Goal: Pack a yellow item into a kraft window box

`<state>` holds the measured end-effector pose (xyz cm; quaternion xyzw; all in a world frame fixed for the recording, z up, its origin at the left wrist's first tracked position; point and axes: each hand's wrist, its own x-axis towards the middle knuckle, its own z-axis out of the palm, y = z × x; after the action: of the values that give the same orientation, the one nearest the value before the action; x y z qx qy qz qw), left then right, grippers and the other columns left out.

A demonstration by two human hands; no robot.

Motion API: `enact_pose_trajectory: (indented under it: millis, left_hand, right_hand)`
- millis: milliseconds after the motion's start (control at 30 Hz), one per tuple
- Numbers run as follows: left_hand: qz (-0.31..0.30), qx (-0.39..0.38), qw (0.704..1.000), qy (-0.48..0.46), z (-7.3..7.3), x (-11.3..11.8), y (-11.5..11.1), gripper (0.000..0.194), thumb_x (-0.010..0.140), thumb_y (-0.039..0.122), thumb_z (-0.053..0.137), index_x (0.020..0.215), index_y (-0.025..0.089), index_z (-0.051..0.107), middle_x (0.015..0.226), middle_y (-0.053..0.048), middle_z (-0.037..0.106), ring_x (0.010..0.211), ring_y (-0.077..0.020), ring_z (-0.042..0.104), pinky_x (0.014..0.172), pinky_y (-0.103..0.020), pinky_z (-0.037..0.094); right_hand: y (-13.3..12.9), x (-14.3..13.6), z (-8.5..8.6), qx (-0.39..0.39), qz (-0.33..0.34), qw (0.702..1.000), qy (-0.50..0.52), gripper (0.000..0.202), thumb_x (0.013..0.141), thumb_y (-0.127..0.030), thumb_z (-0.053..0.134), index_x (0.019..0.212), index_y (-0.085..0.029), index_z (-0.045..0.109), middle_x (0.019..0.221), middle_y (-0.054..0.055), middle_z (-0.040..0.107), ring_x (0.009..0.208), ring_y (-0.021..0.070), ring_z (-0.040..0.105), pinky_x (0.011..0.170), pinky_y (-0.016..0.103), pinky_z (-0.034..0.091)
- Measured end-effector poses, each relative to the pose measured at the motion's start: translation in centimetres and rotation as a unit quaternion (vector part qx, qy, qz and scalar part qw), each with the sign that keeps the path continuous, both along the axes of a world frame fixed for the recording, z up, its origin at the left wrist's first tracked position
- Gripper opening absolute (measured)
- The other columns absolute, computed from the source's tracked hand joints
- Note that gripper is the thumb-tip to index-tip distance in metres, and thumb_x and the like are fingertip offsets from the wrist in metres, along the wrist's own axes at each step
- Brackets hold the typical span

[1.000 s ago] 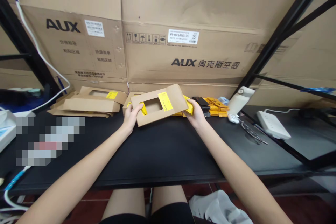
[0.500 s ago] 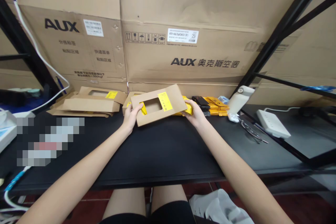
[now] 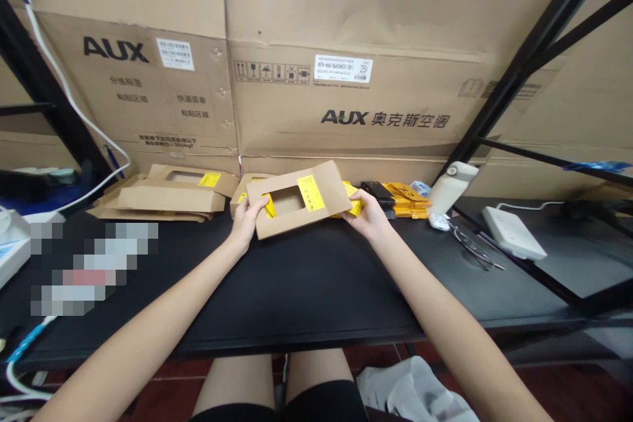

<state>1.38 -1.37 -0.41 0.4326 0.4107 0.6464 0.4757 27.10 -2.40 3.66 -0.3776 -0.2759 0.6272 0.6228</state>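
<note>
"Fingers of the left hand (image 3: 243,221), what do they do?"

"They pinch the left end of a brown box (image 3: 297,218) with a yellow sticker (image 3: 310,192), held tilted over the black table (image 3: 306,290)."

"And the right hand (image 3: 370,216)?"

"Its fingers squeeze a yellow packet (image 3: 355,208) by the box's right end."

"What's behind?"

"Brown cartons (image 3: 168,196) on the left, and orange packets (image 3: 408,196) beside a pale bottle (image 3: 451,190) on the right."

Cardboard wall (image 3: 405,20): softly, evenly lit. Table (image 3: 484,303): touched by pale sheen at right. Floor (image 3: 163,389): left in shadow. Black post (image 3: 517,76): slanted by wide-angle stretch. Fine print: blurred. Left patch (image 3: 93,273): pixelated.
</note>
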Motion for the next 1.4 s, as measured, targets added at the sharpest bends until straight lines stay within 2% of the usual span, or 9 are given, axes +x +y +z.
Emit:
enact_pose_trajectory:
  millis: [167, 367, 600, 867, 1200, 1333, 1400]
  left_hand:
    - [-0.044, -0.013, 0.999, -0.026, -0.7, -0.3, 0.7, 0.044, 0.068, 0.038, 0.071, 0.107, 0.018, 0.066, 0.105, -0.006, 0.071, 0.097, -0.0244, 0.067, 0.089, -0.035, 0.052]
    - [-0.083, -0.030, 0.995, -0.045, -1.0, -0.4, 0.9, 0.049, 0.070, 0.042, 0.070, 0.112, 0.018, 0.065, 0.110, -0.007, 0.071, 0.096, -0.0230, 0.068, 0.087, -0.034, 0.053]
    - [-0.078, -0.028, 0.995, -0.050, -0.8, -0.3, 0.7, 0.048, 0.070, 0.040, 0.071, 0.112, 0.018, 0.066, 0.109, -0.006, 0.071, 0.097, -0.0235, 0.068, 0.090, -0.035, 0.053]
    - [-0.106, -0.035, 0.993, -0.045, -0.4, -0.1, 0.1, 0.047, 0.072, 0.040, 0.070, 0.113, 0.017, 0.066, 0.105, -0.006, 0.073, 0.099, -0.0237, 0.068, 0.096, -0.035, 0.050]
    - [-0.095, -0.041, 0.994, -0.039, -0.5, -0.1, 0.2, 0.050, 0.068, 0.041, 0.073, 0.111, 0.016, 0.067, 0.113, -0.007, 0.071, 0.106, -0.0257, 0.065, 0.092, -0.034, 0.051]
    - [-0.088, -0.041, 0.995, -0.026, -0.4, 0.0, 0.1, 0.052, 0.066, 0.041, 0.073, 0.111, 0.016, 0.067, 0.112, -0.007, 0.071, 0.106, -0.0272, 0.065, 0.092, -0.036, 0.051]
    - [-0.086, -0.039, 0.995, -0.021, -0.4, 0.0, 0.0, 0.052, 0.066, 0.041, 0.073, 0.110, 0.015, 0.067, 0.110, -0.007, 0.072, 0.106, -0.0276, 0.065, 0.092, -0.037, 0.050]
  right_hand:
    - [-0.1, 0.3, 0.1, 0.022, 0.028, 0.999, 0.016, 0.041, 0.055, -0.009, 0.048, 0.093, -0.018, 0.063, 0.079, -0.003, 0.068, 0.066, 0.0105, 0.059, 0.053, 0.020, 0.053]
    - [-0.4, 0.1, 0.5, 0.026, 0.038, 0.999, 0.027, 0.034, 0.058, -0.011, 0.049, 0.089, -0.018, 0.062, 0.077, -0.002, 0.068, 0.064, 0.0105, 0.060, 0.055, 0.020, 0.054]
    - [-0.1, -0.1, 0.4, -0.002, 0.022, 0.999, 0.042, 0.025, 0.069, -0.015, 0.051, 0.092, -0.019, 0.060, 0.074, -0.003, 0.068, 0.061, 0.0103, 0.062, 0.053, 0.020, 0.054]
    - [0.3, -0.1, 0.0, -0.035, 0.063, 0.996, 0.050, 0.016, 0.077, -0.013, 0.045, 0.088, -0.016, 0.057, 0.065, -0.001, 0.066, 0.052, 0.0101, 0.061, 0.048, 0.020, 0.052]
    - [0.2, 0.3, -0.5, -0.009, 0.098, 0.995, 0.022, 0.014, 0.087, -0.021, 0.047, 0.082, -0.019, 0.060, 0.069, -0.003, 0.069, 0.059, 0.0092, 0.063, 0.056, 0.019, 0.052]
    - [1.0, 0.5, -1.4, 0.010, 0.106, 0.994, -0.031, 0.004, 0.081, -0.017, 0.060, 0.080, -0.020, 0.062, 0.071, -0.004, 0.070, 0.062, 0.0093, 0.063, 0.061, 0.020, 0.052]
    - [1.2, 0.6, -1.8, 0.018, 0.105, 0.993, -0.047, 0.007, 0.076, -0.014, 0.065, 0.080, -0.020, 0.063, 0.072, -0.005, 0.070, 0.064, 0.0097, 0.064, 0.063, 0.021, 0.052]
